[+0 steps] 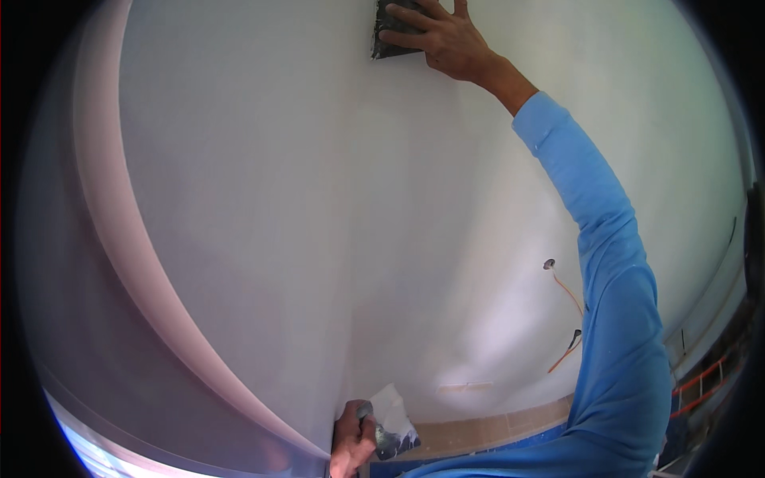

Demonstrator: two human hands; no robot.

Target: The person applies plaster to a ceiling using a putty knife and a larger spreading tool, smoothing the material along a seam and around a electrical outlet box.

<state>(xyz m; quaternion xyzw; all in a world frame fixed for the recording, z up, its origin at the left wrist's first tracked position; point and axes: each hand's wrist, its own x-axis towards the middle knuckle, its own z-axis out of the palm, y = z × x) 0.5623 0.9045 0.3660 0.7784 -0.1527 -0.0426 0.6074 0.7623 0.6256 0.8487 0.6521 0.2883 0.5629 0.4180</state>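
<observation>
High on the white wall, my right hand [450, 40] presses a dark, flat scraper [392, 44] against the surface near the inner corner, its fingers spread across the back of the blade. The scraper's upper part is cut off by the frame's top edge. Low down by the same corner, my left hand [355, 442] is closed round the handle of a putty knife [386, 442]. A heap of white putty [390, 410] lies on that knife's blade, which is tilted out to the right. Dark smears show along its lower edge.
A pinkish curved edge [135, 199] runs down the left wall. On the right wall, a round box hole [549, 264] has an orange cable [567, 291] hanging out, with another cable end below. Tan tiles [478, 430] line the wall's foot. An orange ladder-like frame [701, 386] stands far right.
</observation>
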